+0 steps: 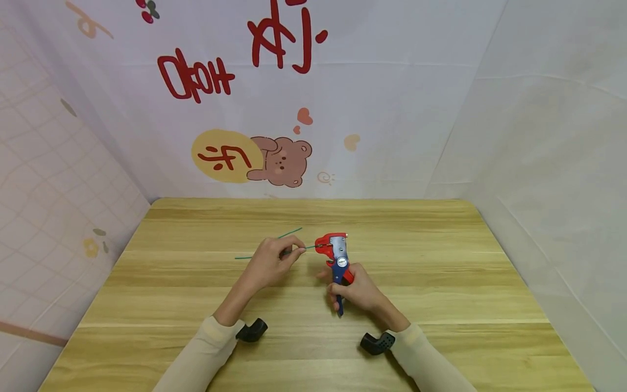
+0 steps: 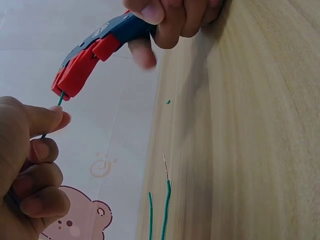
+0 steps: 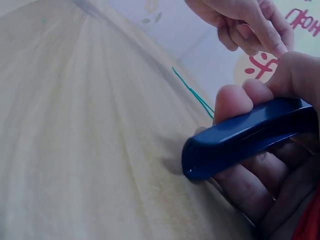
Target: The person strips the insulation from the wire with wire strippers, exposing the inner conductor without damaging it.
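My left hand (image 1: pixel 274 258) pinches a thin green wire (image 2: pixel 61 98) between thumb and forefinger, its other fingers curled below. The wire's tip runs into the red jaws of a wire stripper (image 1: pixel 339 250) with a blue and silver body. My right hand (image 1: pixel 360 288) grips that tool by its blue handle (image 3: pixel 245 135), fingers wrapped round it. Beyond the left hand, more green wire (image 1: pixel 290 232) lies on the table. One end of it shows bare copper strands (image 2: pixel 165 165) in the left wrist view. The right palm is partly hidden by the handle.
A tiny green scrap (image 2: pixel 168 102) lies on the wooden table (image 1: pixel 421 256). Printed white cloth (image 1: pixel 392 109) stands along the table's back and sides. Black curved pieces (image 1: pixel 252 330) stick out from both cuffs over the table.
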The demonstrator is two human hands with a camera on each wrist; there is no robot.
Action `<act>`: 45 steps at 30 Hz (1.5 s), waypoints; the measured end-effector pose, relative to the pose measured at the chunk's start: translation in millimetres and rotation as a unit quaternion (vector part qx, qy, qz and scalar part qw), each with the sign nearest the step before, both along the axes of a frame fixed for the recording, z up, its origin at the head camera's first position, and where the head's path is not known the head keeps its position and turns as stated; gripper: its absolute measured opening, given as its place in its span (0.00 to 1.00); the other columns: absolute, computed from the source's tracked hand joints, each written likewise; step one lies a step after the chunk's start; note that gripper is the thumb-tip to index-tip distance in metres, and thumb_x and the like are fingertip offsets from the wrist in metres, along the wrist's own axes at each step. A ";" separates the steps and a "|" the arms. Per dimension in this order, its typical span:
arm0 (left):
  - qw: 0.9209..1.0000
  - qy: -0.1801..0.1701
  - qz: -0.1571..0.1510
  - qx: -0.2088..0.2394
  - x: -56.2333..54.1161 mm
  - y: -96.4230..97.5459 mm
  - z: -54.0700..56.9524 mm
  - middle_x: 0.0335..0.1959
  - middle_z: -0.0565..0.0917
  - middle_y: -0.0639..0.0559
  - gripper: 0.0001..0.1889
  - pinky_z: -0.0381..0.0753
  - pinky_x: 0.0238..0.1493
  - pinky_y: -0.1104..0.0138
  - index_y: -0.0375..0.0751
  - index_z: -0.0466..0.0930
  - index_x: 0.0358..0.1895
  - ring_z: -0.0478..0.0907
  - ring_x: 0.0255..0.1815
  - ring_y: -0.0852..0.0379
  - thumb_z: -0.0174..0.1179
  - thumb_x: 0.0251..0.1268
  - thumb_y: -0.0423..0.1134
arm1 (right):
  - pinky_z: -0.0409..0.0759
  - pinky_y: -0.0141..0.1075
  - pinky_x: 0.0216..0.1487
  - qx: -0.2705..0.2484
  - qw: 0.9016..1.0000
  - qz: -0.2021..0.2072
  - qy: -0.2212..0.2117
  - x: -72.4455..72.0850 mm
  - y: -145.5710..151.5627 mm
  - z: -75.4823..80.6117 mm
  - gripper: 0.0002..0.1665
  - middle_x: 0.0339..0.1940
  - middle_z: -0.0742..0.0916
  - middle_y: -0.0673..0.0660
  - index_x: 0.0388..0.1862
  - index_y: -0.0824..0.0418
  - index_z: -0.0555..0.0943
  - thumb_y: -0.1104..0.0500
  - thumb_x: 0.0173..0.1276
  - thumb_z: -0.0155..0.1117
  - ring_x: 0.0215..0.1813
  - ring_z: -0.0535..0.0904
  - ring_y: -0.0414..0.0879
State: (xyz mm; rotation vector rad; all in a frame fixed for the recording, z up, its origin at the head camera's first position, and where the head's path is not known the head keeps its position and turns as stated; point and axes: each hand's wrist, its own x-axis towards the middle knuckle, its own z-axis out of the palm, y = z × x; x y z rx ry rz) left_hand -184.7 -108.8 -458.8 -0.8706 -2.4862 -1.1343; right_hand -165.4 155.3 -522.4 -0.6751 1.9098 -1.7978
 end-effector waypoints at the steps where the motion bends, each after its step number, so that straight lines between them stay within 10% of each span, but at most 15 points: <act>1: 1.000 -0.001 0.000 0.001 0.4 0.1 0.6 0.14 0.62 0.63 0.02 0.57 0.22 0.74 0.46 0.86 0.40 0.55 0.17 0.71 0.65 0.72 0.38 | 0.85 0.39 0.29 0.000 1.000 0.002 0.002 0.1 0.2 0.6 0.14 0.21 0.85 0.55 0.54 0.73 0.80 0.68 0.72 0.60 0.20 0.83 0.47; 8: 1.000 -0.016 0.004 0.007 1.9 0.3 4.2 0.14 0.63 0.62 0.03 0.57 0.23 0.73 0.44 0.87 0.40 0.56 0.17 0.69 0.64 0.72 0.37 | 0.86 0.41 0.31 -0.010 1.000 0.019 0.012 1.3 -0.5 2.9 0.07 0.19 0.83 0.60 0.42 0.74 0.78 0.67 0.74 0.59 0.20 0.83 0.48; 45: 0.998 -0.048 0.037 -0.013 3.3 3.8 -0.2 0.13 0.62 0.63 0.03 0.56 0.24 0.73 0.49 0.85 0.38 0.55 0.16 0.68 0.64 0.73 0.38 | 0.80 0.49 0.16 0.025 0.996 -0.088 -0.013 12.6 -15.7 2.7 0.05 0.12 0.78 0.55 0.41 0.75 0.71 0.72 0.69 0.57 0.12 0.76 0.46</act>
